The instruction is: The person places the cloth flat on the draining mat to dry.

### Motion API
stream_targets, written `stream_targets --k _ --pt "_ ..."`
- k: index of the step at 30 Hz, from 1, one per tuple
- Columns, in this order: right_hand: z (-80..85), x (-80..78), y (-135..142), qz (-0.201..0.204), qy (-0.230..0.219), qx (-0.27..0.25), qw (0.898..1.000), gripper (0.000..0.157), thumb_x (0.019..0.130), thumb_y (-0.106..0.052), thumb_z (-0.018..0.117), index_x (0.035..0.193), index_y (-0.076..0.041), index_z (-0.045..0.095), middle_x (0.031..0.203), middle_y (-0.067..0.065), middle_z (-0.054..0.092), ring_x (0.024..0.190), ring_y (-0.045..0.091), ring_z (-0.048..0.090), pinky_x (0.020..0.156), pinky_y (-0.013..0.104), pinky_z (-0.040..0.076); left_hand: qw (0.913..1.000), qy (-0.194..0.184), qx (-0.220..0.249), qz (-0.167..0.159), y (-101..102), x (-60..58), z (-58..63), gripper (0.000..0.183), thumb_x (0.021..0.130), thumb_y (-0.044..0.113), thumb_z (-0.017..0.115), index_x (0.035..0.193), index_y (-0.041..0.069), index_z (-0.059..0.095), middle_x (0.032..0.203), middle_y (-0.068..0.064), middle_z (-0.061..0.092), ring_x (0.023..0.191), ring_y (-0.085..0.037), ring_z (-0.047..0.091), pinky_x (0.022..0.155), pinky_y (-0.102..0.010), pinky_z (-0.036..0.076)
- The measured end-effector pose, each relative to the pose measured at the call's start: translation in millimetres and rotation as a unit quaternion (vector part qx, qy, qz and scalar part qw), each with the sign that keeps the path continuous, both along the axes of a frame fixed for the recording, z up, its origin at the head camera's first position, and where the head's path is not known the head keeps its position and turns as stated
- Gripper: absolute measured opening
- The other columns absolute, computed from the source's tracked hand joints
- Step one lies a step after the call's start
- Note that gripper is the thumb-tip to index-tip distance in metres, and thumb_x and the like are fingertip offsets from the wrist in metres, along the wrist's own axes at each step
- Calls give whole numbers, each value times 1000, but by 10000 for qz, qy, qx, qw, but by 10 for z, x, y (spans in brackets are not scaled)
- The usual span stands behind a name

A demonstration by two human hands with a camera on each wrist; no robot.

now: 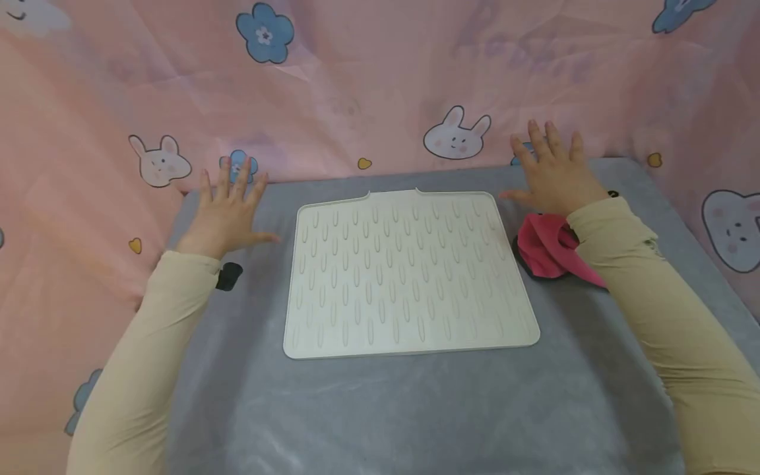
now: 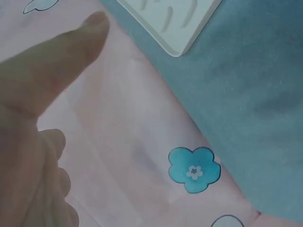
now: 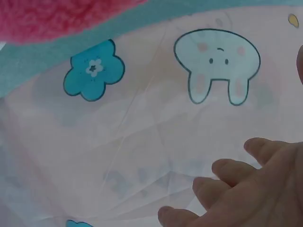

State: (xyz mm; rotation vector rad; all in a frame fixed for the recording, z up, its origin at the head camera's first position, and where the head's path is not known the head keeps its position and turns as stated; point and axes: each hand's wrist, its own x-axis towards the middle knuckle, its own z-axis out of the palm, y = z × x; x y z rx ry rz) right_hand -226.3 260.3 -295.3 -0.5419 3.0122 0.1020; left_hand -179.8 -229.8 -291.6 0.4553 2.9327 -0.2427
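Observation:
A white rectangular mat [image 1: 410, 277] with rows of raised oval ridges lies flat in the middle of the grey-covered table. Left of it, my left hand [image 1: 222, 214] is held with fingers spread and holds nothing; its thumb points toward the mat's left edge. On the other side my right hand [image 1: 555, 171] is also spread and holds nothing, beyond the mat's right back corner. A crumpled pink cloth item [image 1: 543, 245] with a dark edge lies by the right wrist, partly hidden by the sleeve. In the right wrist view its fuzzy pink surface [image 3: 57, 19] fills the top left.
The grey tabletop [image 1: 380, 409] stretches in front of the mat. A pink curtain [image 1: 356, 86] printed with rabbits and blue flowers stands along the back and sides. A small black object [image 1: 229, 276] shows beside the left wrist.

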Motion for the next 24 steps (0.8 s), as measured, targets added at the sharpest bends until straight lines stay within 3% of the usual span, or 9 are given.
stream_targets --k 4,8,12,16,20,24 --pt "5 77 58 -50 19 -702 9975 88 93 -49 52 149 2 7 152 31 1 139 45 0 106 65 0 9987 388 326 -24 -9 86 -120 97 86 52 61 150 0 9 153 -25 -10 135 -45 -22 104 -68 -6" --pt "-68 237 175 -421 -1 -1624 9858 77 95 -44 52 145 6 24 147 31 24 135 47 20 105 63 18 9957 524 762 102 17 254 -364 95 87 47 63 149 -4 11 152 -30 0 135 -53 -6 103 -69 -2" --pt "-235 394 311 -783 -25 -2058 9754 63 95 -38 52 136 9 40 137 32 38 127 49 32 99 64 27 9917 34 1270 197 80 429 -648 94 88 42 63 146 -10 11 149 -35 4 134 -56 0 103 -70 1" --pt "-396 526 393 -994 98 -2354 9667 53 93 -29 58 129 8 49 131 32 45 117 49 41 92 65 33 9771 -481 2029 426 156 589 -863 88 91 35 61 144 -13 11 150 -34 0 136 -52 1 108 -63 4" --pt "-517 624 400 -1226 233 -2670 9556 51 91 -26 63 127 8 52 126 31 49 111 47 46 89 63 36 9573 -751 2706 691 277 704 -1008 82 93 30 58 145 -12 9 152 -29 0 140 -42 0 111 -56 4" --pt "-587 702 383 -1457 323 -3010 9419 49 90 -22 65 128 7 52 125 31 49 110 45 45 89 62 37 9476 -884 2969 778 362 734 -1109 79 96 30 54 146 -9 7 154 -25 -2 142 -37 -2 112 -54 6"
